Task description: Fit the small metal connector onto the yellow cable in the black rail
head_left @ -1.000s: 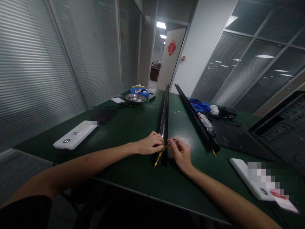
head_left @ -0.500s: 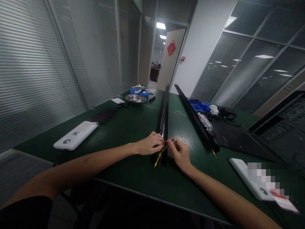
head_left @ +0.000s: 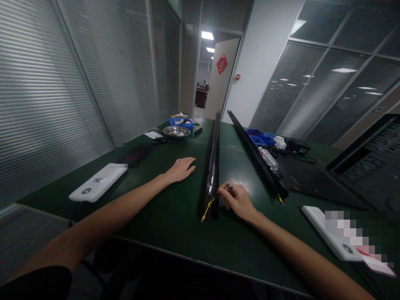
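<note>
A long black rail stretches away from me across the green table, with a short yellow wire ending in a metal lug at its near end. My left hand lies open, palm down, to the left of the rail and apart from it. Just right of the rail's near end, my right hand is closed, thumb and fingertips together close to the rail's edge. Something small and dark shows at its fingers, too small to name. A second black rail lies further right, also with a yellow-green wire.
White power banks lie left and right. At the back left are a metal bowl and a blue basket. Beyond the second rail are a plastic bottle, blue bins and a black mat.
My left hand has let go of the rail's near end, moved left and away from me, and opened flat. My right hand stays by the rail, slightly lower, still closed.
</note>
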Motion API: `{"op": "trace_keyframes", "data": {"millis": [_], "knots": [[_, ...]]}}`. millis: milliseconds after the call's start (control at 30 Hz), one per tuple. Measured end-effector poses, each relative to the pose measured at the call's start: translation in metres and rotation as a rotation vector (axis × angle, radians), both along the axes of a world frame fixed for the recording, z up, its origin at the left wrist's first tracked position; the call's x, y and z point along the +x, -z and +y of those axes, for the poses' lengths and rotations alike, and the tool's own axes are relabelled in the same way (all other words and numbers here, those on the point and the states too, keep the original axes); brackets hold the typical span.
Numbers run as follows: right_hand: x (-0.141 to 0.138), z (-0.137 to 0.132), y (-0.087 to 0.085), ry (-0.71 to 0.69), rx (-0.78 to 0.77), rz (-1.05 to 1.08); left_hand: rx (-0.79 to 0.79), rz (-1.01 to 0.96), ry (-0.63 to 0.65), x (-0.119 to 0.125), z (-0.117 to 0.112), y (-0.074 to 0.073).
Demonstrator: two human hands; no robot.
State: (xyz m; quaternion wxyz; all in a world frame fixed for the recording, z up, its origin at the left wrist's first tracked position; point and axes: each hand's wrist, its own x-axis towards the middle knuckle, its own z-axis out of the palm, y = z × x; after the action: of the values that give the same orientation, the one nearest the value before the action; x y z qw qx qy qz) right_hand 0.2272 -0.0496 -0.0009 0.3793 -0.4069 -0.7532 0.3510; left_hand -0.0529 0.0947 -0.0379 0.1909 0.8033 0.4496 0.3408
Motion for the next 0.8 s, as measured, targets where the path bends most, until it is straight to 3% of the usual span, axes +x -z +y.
{"op": "trace_keyframes", "data": {"millis": [100, 167, 333, 467, 667, 800], "knots": [[0.003, 0.004, -0.013, -0.018, -0.088, -0.044, -0.067, -0.082, -0.005, 0.0, 0.019, 0.011], [0.005, 0.007, -0.021, -0.035, -0.139, -0.081, -0.266, -0.534, 0.0, 0.004, 0.032, 0.011], [0.009, 0.007, -0.037, -0.098, -0.327, -0.116, -0.328, -0.899, -0.065, 0.015, 0.078, -0.002], [0.006, 0.003, -0.048, -0.051, -0.33, -0.197, -0.352, -1.294, -0.112, 0.018, 0.106, -0.013], [-0.002, 0.011, -0.072, -0.117, -0.357, -0.512, -0.404, -1.791, -0.107, 0.01, 0.103, -0.016], [-0.012, 0.014, -0.083, -0.106, -0.028, -0.83, -0.449, -1.944, -0.107, -0.002, 0.089, -0.016]]}}
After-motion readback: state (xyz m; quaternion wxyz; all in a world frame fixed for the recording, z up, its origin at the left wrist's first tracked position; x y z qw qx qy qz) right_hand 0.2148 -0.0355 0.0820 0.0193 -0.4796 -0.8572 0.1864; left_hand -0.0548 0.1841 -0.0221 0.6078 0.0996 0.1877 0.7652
